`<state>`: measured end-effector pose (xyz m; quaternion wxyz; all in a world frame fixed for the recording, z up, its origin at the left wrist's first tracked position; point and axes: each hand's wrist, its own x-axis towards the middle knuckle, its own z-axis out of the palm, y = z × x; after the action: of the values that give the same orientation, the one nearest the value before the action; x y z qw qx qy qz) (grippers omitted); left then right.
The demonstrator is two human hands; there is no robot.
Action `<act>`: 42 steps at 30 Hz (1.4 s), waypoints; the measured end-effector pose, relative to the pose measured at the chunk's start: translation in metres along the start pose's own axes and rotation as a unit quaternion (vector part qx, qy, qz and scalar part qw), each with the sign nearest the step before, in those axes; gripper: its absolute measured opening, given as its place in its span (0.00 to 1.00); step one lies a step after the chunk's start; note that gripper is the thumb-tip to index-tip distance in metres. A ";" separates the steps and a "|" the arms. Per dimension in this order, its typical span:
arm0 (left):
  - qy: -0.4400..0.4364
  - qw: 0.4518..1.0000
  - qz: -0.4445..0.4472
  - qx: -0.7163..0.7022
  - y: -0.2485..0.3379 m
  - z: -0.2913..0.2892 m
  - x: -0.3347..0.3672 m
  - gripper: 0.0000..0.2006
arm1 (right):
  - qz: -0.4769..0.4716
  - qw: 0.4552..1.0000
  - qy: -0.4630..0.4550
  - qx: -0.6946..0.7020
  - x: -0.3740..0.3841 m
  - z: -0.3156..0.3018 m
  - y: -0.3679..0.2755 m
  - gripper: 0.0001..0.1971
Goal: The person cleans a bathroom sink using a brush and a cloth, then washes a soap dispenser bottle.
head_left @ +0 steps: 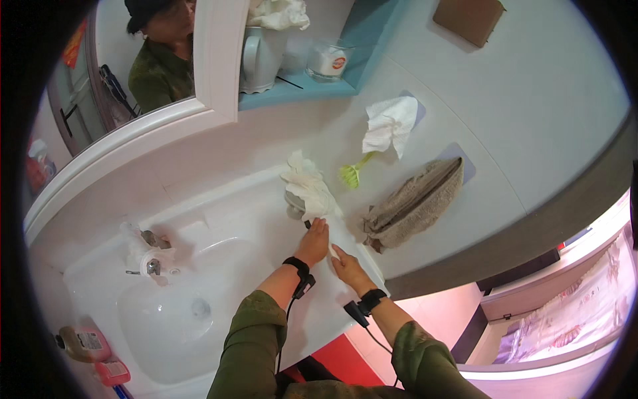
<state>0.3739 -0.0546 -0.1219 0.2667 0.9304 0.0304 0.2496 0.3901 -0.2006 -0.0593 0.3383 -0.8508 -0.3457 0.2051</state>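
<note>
My left hand (pixel 312 244) is closed over the right end of the sink ledge, its fingers pressed together. A small dark piece shows at its fingertips; what they grip is hidden. Just beyond them a crumpled white cloth (pixel 309 186) lies over a grey rounded object (pixel 294 205). Close beside the left hand, my right hand (pixel 349 269) has its thumb and fingers drawn together. A sliver of something white shows between the two hands, too small to name. Both wrists wear black straps with cables.
The white basin (pixel 159 332) lies left, with a cloth-draped faucet (pixel 153 259). Pink bottles (pixel 90 346) stand at its left edge. On the right wall hang a brown towel (pixel 415 203), a white cloth (pixel 390 126) and a green brush (pixel 349 175). Above are a mirror frame (pixel 216 60) and blue shelf (pixel 299 95).
</note>
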 end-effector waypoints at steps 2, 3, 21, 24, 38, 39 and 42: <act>0.011 0.996 0.067 0.052 0.005 0.009 -0.030 0.17 | -0.013 1.000 -0.018 0.015 -0.032 0.001 0.004 0.21; 0.010 0.999 0.039 -0.013 0.037 0.020 -0.042 0.18 | -0.014 0.999 -0.022 0.018 -0.061 -0.010 0.017 0.21; -0.085 0.954 -0.134 -0.253 0.059 0.014 -0.027 0.17 | -0.055 0.998 0.013 0.000 -0.070 -0.018 0.029 0.21; -0.092 0.988 0.104 0.064 0.114 0.036 -0.083 0.19 | -0.058 0.997 -0.011 -0.047 -0.144 -0.044 0.039 0.22; -0.090 0.995 0.035 0.025 0.083 0.051 -0.056 0.20 | 0.002 1.000 -0.015 -0.009 -0.112 -0.034 0.032 0.21; -0.112 0.991 0.046 0.053 0.099 0.057 -0.066 0.21 | -0.005 0.999 -0.014 -0.033 -0.132 -0.038 0.038 0.21; -0.194 0.980 0.030 -0.023 0.161 0.037 -0.072 0.26 | 0.049 0.998 -0.027 -0.024 -0.173 -0.065 0.043 0.21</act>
<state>0.3160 -0.2240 -0.0989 0.2817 0.9551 -0.0551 0.0732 0.3301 -0.3778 -0.0256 0.2981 -0.8688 -0.3175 0.2357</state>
